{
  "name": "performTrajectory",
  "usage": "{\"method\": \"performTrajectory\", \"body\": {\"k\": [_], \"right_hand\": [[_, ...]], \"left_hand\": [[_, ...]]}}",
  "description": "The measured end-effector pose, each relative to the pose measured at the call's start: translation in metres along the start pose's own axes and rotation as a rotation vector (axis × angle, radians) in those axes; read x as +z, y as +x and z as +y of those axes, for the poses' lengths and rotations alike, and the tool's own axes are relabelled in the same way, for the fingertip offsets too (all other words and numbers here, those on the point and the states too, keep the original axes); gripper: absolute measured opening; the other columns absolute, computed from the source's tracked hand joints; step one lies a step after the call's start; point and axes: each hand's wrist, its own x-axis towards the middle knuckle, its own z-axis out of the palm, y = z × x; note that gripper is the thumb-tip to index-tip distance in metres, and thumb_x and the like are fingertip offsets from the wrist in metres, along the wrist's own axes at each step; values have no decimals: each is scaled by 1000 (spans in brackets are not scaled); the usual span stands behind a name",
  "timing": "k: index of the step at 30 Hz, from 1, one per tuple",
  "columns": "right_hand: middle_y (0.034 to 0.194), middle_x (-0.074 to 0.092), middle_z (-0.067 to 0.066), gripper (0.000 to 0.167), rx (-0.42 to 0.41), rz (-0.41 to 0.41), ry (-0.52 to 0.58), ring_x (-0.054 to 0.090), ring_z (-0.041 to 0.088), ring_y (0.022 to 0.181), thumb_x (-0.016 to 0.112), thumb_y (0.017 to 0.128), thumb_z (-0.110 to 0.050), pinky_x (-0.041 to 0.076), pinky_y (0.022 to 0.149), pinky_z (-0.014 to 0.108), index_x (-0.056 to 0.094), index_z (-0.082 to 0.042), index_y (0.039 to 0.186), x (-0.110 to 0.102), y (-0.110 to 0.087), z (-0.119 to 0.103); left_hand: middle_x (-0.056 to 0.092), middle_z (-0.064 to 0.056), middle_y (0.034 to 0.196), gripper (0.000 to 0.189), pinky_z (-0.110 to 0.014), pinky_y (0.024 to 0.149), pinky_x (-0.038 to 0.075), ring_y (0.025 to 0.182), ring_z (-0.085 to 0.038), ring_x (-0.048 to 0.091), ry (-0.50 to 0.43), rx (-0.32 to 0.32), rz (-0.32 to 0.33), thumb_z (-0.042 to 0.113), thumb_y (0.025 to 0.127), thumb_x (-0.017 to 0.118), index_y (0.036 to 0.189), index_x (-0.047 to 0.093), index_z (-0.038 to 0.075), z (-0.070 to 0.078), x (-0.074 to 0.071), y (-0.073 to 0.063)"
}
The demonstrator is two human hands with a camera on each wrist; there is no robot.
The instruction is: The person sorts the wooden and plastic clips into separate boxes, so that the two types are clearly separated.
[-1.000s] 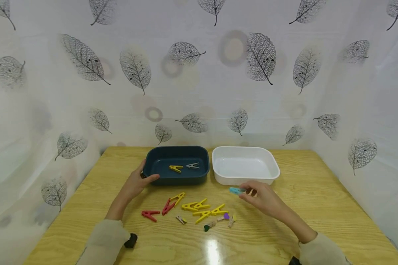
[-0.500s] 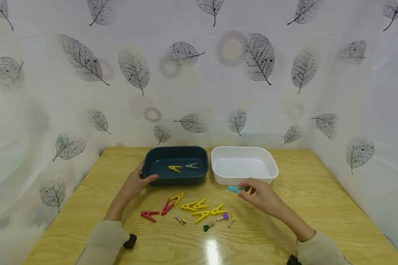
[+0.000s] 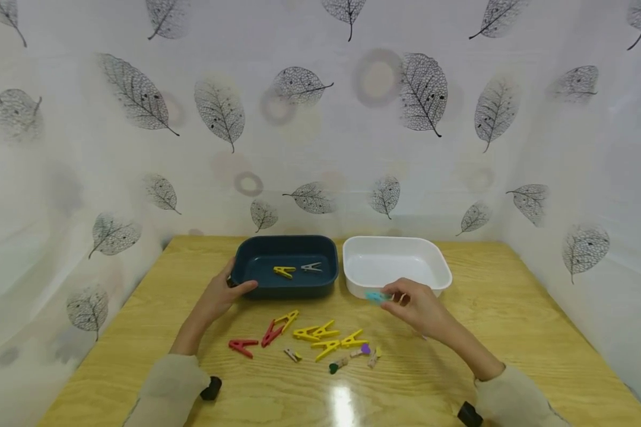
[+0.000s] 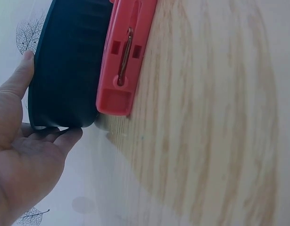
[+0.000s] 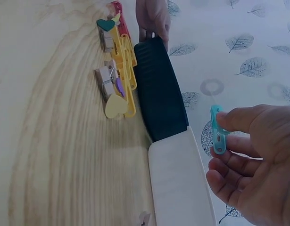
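Two bare hands at a wooden desk (image 3: 262, 388) with two tubs and scattered clothespins. Right hand (image 3: 419, 305): partly closed, with a light blue clothespin (image 3: 376, 297) pinched between thumb and forefinger; the remaining fingers are loosely bent, as the right wrist view shows. The clothespin is raised off the desk and, seen from the head, overlaps the front wall of the white tub (image 3: 355, 287); its outline is slightly blurred. Left hand (image 3: 219, 299): curved about the left end of the dark blue tub (image 3: 283, 293), thumb at the near rim, fingers against the end wall.

Within the dark blue tub lie a yellow clothespin (image 3: 283, 271) and a gray clothespin (image 3: 311, 267), near one another. The white tub stands just beside it, to the right; the right hand hides part of its near rim and wall. On the desk before the tubs are two red clothespins (image 3: 237, 344), five yellow clothespins (image 3: 302, 334) in a loose cluster, and four small wooden clothespins (image 3: 342, 362), among them ones bearing a green, a purple and a pale yellow heart. A small purplish object (image 3: 424, 337) beneath the right hand is mostly hidden and cannot be identified. Behind: a curtain (image 3: 320, 142) printed with leaves.
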Motion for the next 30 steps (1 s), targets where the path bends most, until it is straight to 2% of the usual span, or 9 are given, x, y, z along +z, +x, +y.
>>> {"method": "performTrajectory", "body": {"k": [17, 30], "right_hand": [[94, 70, 0, 19, 68, -18, -23, 63, 13, 80, 78, 93, -10, 56, 69, 28, 76, -2, 109, 2, 38, -11], [96, 71, 4, 17, 72, -36, -5, 63, 15, 80, 77, 93, -11, 55, 69, 28, 76, -1, 107, 12, 64, -15]], "left_hand": [[9, -29, 168, 100, -63, 120, 20, 153, -48, 13, 4, 2, -3, 40, 101, 68, 165, 3, 0, -2, 0, 1], [8, -29, 168, 100, -62, 121, 20, 153, -48, 12, -15, 1, -5, 39, 101, 69, 165, 3, -1, -1, 0, 1]]}}
